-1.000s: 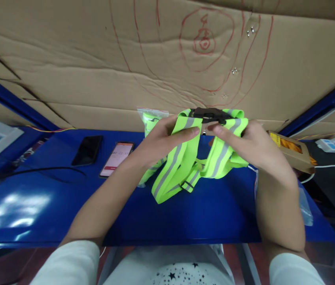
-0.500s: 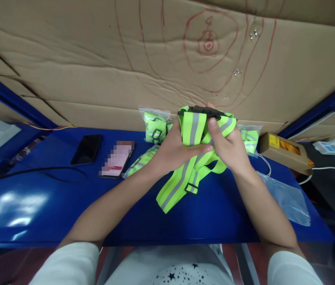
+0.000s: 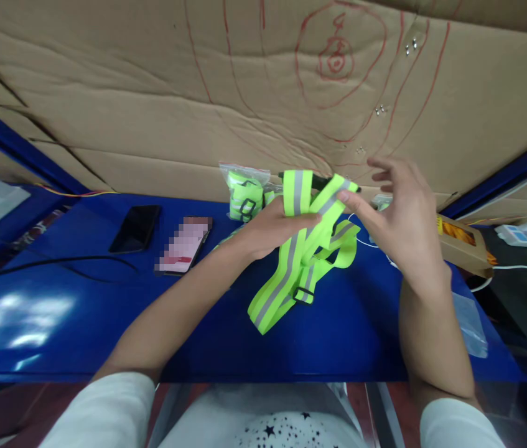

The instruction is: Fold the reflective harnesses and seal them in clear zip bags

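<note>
A neon yellow-green strap [image 3: 290, 261] with a grey stripe hangs in loops over the blue table, with a black buckle piece at its top and a black slider [image 3: 303, 295] lower down. My left hand [image 3: 275, 229] is closed around the upper folds, thumb across the front. My right hand [image 3: 401, 214] is open at the strap's right side, fingers spread and raised, its thumb tip at the strap's upper right end.
Behind my left hand stands a clear bag of folded green straps [image 3: 245, 196]. A black phone [image 3: 135, 229] and a lit phone [image 3: 185, 245] lie left on the blue table [image 3: 118, 317]. Right are an open cardboard box [image 3: 463, 246] and a clear plastic bag [image 3: 469, 323].
My right hand has let go of the top of the strap and moved right, its fingers opening. My left hand still holds the folds, and the strap's upper right part has shifted a little.
</note>
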Motion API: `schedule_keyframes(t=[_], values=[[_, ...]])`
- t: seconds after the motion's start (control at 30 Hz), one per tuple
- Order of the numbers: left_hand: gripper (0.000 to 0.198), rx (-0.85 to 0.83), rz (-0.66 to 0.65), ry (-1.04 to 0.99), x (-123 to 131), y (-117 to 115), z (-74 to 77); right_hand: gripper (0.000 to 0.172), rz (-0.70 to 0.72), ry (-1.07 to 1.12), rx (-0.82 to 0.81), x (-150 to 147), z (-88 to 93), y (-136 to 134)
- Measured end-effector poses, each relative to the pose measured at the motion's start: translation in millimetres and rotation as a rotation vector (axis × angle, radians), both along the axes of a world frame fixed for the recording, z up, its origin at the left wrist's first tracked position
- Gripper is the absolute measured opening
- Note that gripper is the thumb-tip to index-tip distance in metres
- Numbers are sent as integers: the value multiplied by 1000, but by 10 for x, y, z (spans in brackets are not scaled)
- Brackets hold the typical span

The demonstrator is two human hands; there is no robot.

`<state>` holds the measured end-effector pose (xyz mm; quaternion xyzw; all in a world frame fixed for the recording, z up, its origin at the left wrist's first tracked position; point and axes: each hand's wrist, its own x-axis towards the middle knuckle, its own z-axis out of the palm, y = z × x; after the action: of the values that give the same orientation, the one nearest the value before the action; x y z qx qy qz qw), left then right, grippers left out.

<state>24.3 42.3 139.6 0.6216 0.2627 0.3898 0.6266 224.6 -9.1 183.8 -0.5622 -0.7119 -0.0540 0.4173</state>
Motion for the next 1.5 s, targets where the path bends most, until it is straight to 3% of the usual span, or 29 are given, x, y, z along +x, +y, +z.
schedule_keyframes(t=[0.07, 0.13, 0.17, 0.23, 0.37, 0.43, 0.6, 0.77, 0.97, 1.1, 1.17, 1.37, 1.5], values=[[38, 128, -97, 101, -19, 17, -18, 61, 182, -72, -73, 20, 51, -35], [37, 255, -168, 160, -16, 21, -47, 45, 308, -91, -206, 4, 76, -50], [35, 278, -187, 170, -8, 15, -62, 43, 314, -72, -253, -14, 79, -51], [31, 224, -205, 157, 10, -11, -80, 53, 253, -7, -284, -61, 75, -45], [32, -15, -322, 56, 31, -70, -64, 60, 163, 91, -217, -129, 66, -45], [32, -50, -374, 52, 26, -72, -46, 57, 136, 99, -186, -131, 70, -58], [33, 215, -299, 170, -10, -14, -36, 37, 177, 288, -225, -80, 59, -50], [40, 224, -339, 200, -32, 14, -29, 40, 320, 392, -362, -31, -30, 70], [29, 434, -275, 172, -37, 10, 0, 35, 298, 123, -171, -43, -24, 29], [24, 476, -224, 129, -28, -12, 23, 66, 346, -144, -243, -118, 19, -104], [21, 411, -213, 86, -23, -21, 12, 80, 314, -217, -247, -154, 8, -127], [41, -123, -302, -79, 54, -46, -99, 72, 277, -184, -205, -168, -9, -78], [33, -200, -582, -11, 89, -73, -86, 54, 274, -91, -204, -133, 68, -94]])
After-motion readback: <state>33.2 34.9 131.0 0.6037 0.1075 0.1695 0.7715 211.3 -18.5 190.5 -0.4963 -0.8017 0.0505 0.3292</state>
